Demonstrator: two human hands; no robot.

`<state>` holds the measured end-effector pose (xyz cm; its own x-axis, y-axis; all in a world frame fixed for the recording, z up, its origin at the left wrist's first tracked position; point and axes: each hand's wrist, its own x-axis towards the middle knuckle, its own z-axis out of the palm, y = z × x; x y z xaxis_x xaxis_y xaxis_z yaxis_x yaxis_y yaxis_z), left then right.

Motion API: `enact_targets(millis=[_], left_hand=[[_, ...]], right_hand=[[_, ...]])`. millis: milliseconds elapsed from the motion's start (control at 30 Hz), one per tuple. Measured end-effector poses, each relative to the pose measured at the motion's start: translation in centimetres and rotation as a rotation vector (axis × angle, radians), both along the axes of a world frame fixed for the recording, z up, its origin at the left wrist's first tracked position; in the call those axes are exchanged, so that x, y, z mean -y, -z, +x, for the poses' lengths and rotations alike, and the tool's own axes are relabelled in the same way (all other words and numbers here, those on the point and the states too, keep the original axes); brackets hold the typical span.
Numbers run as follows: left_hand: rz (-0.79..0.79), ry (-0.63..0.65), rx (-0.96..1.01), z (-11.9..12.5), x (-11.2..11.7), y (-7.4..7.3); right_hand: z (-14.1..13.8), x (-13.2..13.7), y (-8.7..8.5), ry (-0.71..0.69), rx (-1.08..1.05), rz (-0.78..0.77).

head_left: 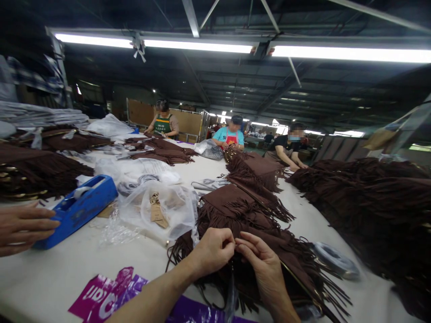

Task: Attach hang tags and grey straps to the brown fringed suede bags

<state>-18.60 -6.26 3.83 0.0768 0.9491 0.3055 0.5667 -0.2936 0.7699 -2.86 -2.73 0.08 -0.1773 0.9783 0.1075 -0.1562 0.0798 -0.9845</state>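
My left hand (pixel 215 250) is closed in a pinch, its fingertips meeting those of my right hand (pixel 261 255). The right thumb and fingers are also pinched together. Whatever lies between the fingertips is too small to make out. Directly beneath both hands is a dark brown fringed bag (pixel 269 237) with a gold-coloured zip along its edge. A strip of clear plastic (pixel 231 296) hangs below the fingers. More brown fringed bags (pixel 256 170) lie in a row beyond it.
At left, another person's hand (pixel 25 229) is beside a blue tape dispenser (pixel 84 206). Brown tags (pixel 157 213) lie on a white mesh bag (pixel 182 206). Purple plastic packaging (pixel 104 296) lies in front. A large fringed pile (pixel 377 211) stands right. Several people work across the table.
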Motion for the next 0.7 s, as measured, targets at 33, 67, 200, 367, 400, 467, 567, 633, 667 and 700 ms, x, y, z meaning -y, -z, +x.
enact_targets(millis=[33,67,200,367,400,467,567,633,667,700], left_hand=[[0.001,-0.001,-0.002,0.02,-0.01,0.0],[0.0,-0.002,-0.005,0.04,-0.01,0.0],[0.002,-0.017,-0.036,0.19,0.09,0.1],[0.074,-0.026,-0.115,0.47,0.11,0.52],[0.085,-0.025,-0.126,0.5,0.09,0.53],[0.095,-0.024,-0.139,0.49,0.08,0.41],[0.081,-0.037,-0.132,0.37,0.11,0.11],[0.062,-0.039,-0.109,0.29,0.12,-0.01],[0.054,-0.036,-0.096,0.26,0.11,-0.03],[0.05,-0.032,-0.084,0.24,0.09,-0.02]], right_hand=[[0.0,0.02,-0.03,-0.001,0.005,0.002],[-0.01,0.05,-0.06,-0.006,0.01,0.005],[-0.11,0.15,-0.01,-0.035,0.028,0.033],[0.01,0.1,0.53,0.011,0.131,0.207],[0.08,0.08,0.61,0.024,0.155,0.231],[0.18,0.07,0.68,0.025,0.161,0.227],[0.13,0.12,0.6,-0.043,0.06,0.138],[-0.06,0.18,0.5,-0.093,-0.024,0.077],[-0.18,0.21,0.46,-0.105,-0.059,0.054],[-0.3,0.25,0.41,-0.107,-0.088,0.037]])
